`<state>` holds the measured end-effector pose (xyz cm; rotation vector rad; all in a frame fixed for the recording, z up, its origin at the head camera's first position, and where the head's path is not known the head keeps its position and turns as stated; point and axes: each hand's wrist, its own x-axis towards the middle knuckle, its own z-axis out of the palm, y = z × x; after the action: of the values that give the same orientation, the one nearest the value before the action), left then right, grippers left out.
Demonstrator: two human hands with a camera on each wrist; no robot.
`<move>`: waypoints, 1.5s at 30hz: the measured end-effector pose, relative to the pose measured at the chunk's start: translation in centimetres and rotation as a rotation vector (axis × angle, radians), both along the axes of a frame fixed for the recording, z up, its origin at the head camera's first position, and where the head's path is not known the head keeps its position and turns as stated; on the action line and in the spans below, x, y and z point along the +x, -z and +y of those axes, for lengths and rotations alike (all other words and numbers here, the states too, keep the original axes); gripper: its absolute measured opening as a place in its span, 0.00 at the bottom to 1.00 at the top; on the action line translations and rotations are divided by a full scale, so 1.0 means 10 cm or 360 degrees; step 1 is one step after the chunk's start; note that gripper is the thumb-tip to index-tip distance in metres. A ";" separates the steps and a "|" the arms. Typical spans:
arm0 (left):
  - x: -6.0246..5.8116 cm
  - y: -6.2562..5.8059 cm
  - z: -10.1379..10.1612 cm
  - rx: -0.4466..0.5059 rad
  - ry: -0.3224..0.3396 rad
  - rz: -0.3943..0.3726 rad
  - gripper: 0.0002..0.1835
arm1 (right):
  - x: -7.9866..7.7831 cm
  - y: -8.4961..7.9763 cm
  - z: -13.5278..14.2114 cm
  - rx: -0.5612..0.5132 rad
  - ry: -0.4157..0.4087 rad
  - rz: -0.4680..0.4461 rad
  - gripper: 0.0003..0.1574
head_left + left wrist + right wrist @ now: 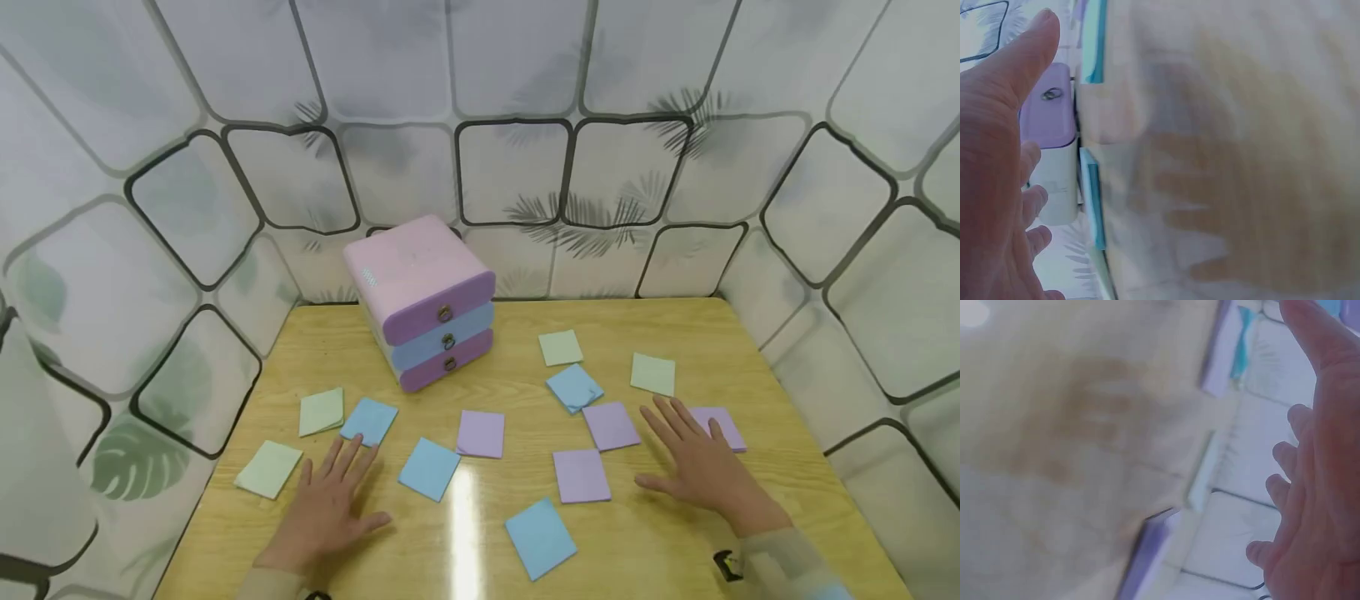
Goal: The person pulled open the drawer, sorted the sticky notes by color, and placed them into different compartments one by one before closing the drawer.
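My left hand point(324, 507) is held palm down over the left of the table with its fingers spread, holding nothing. Its fingertips overlap the lower edge of a blue sticky-note pad point(371, 421) in the head view. In the left wrist view a hand-shaped shadow lies on the table below the palm. My right hand point(699, 468) hovers likewise on the right, fingers apart and nothing in it. Close by its fingers are a purple pad point(729, 427), partly covered by the hand, another purple pad point(611, 426) and a green pad point(653, 373).
A small drawer box point(420, 267) with purple and blue drawer fronts stands at the back left. Several more pads lie scattered, among them a green one point(268, 469), a blue one point(540, 538) and a purple one point(481, 434). Patterned curtains point(510, 175) enclose the wooden table point(630, 550).
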<state>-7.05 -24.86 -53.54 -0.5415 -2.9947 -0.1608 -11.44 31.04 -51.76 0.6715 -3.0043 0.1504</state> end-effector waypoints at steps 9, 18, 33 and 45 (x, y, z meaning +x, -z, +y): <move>-0.33 -0.38 -0.03 0.0154 0.0069 0.0139 0.51 | -0.37 -0.30 -0.43 -0.0347 -0.0225 0.0015 0.58; -0.75 -1.00 0.07 0.0350 0.0323 0.0550 0.47 | -0.69 -0.67 -1.11 -0.0757 -0.0241 -0.0186 0.37; -1.49 -1.65 0.26 0.0364 0.0411 0.0490 0.45 | -1.06 -1.05 -2.01 -0.1059 -0.0177 -0.0326 0.22; -1.98 -1.90 0.48 0.0254 0.0283 0.0154 0.42 | -1.36 -1.15 -2.42 -0.1170 -0.0042 -0.0442 0.21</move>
<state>-26.87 -20.04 -34.51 -0.7727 -2.8066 -0.3719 -25.00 6.79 -40.28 0.6280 -2.8248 1.3552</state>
